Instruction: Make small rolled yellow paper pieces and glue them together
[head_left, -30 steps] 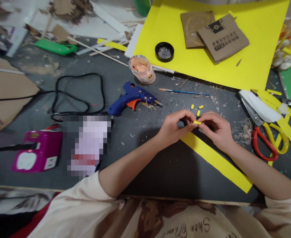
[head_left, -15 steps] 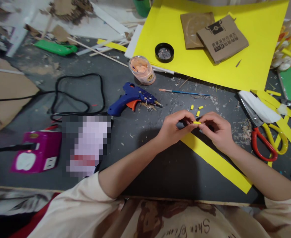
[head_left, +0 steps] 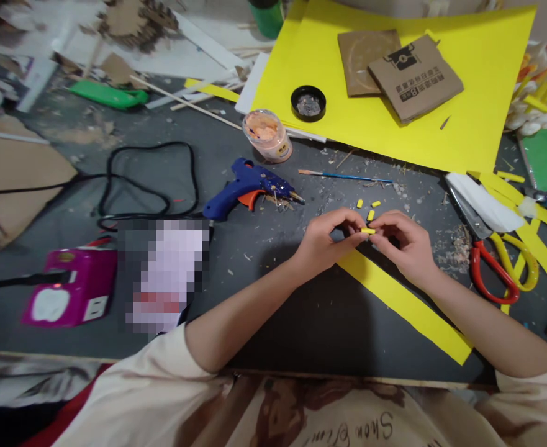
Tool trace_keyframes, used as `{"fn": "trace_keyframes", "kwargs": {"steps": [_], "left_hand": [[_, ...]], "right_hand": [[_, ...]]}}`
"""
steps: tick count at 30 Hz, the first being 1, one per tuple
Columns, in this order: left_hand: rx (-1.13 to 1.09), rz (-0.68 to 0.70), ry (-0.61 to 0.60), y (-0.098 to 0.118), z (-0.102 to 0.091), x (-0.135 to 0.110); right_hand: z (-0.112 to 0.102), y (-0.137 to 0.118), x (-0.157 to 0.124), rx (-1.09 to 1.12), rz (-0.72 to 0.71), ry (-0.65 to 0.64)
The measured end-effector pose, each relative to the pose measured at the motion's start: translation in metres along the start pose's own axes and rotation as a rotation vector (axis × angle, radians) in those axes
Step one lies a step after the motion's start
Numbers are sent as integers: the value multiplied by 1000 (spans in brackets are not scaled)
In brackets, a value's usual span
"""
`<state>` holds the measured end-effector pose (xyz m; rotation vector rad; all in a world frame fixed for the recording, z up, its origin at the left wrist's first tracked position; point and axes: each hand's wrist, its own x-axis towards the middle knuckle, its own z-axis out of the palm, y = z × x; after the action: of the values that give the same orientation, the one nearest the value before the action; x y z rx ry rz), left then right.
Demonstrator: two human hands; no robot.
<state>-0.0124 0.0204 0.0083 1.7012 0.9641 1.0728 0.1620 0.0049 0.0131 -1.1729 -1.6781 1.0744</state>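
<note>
Between the fingertips of both hands is a small yellow roll (head_left: 367,231), perhaps of paper. My left hand (head_left: 331,242) pinches its left end, and my right hand (head_left: 406,245) pinches its right end. Just beyond the fingers, three little yellow pieces lie on the table, one of them a short roll (head_left: 370,215) close to my right fingers. A long yellow paper strip (head_left: 408,307) runs from under the hands toward the lower right. The inner fingertips are partly hidden behind the thumbs.
A blue glue gun (head_left: 254,186) and a paintbrush (head_left: 348,177) lie beyond the hands. Scissors (head_left: 492,267) are at the right, beside more yellow strips. An open jar (head_left: 268,136) stands near a large yellow sheet (head_left: 417,139). A purple box (head_left: 71,288) sits at the left.
Both hands stay in nearly the same place, still pinching the yellow roll. Slightly more of the roll shows now. The whole view has shifted a little.
</note>
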Motion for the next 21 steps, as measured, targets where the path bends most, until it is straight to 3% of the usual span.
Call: {"fn": "trace_keyframes", "kwargs": {"steps": [15, 21], "left_hand": [[-41, -48, 79, 1, 3, -1], [-162, -35, 45, -1, 2, -2]], "right_hand": [[-1, 0, 0, -26, -42, 42], [0, 2, -1, 18, -14, 66]]}}
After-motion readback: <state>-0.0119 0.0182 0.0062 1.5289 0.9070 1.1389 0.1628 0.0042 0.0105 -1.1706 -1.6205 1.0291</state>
